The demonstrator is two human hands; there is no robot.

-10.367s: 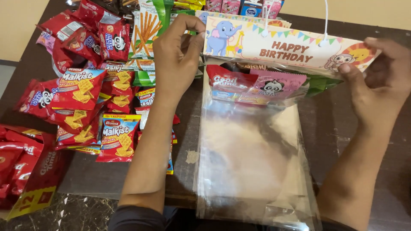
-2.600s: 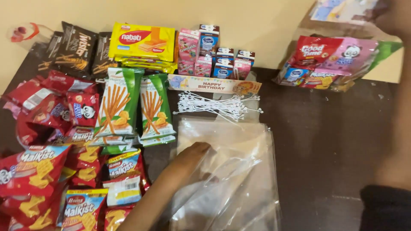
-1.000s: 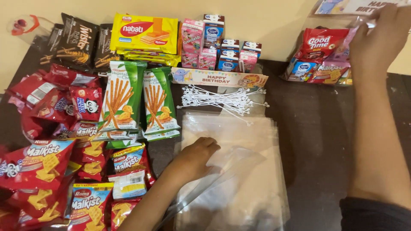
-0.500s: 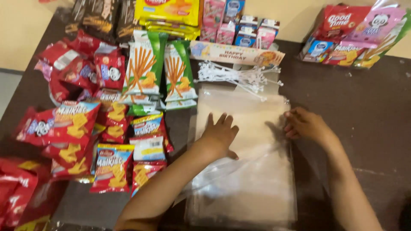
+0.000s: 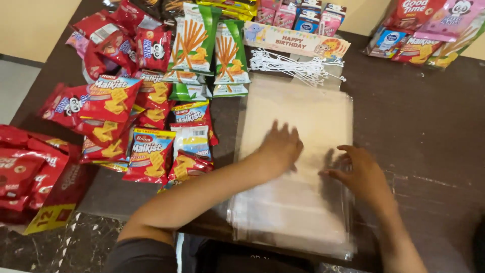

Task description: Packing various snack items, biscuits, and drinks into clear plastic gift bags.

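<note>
A stack of clear plastic bags (image 5: 298,111) lies flat on the dark table (image 5: 424,136) in front of me. My left hand (image 5: 280,146) presses palm-down on the middle of the stack, fingers spread. My right hand (image 5: 361,172) rests on the stack's right edge, fingertips touching the top bag; it grips nothing that I can see. A filled snack bag (image 5: 429,35) with red, pink and green packets lies at the far right, away from both hands.
Red cracker packets (image 5: 113,108), green stick-snack packs (image 5: 194,43) and small drink cartons (image 5: 308,15) cover the left and back. A paper birthday header card (image 5: 295,43) and a bundle of white plastic ties (image 5: 298,65) lie just beyond the bags. The table's near edge runs under my forearms.
My right hand left the filled snack bag at the far right and came down onto the bag stack. The view tilted down and left; both hands now lie lower on the stack.
</note>
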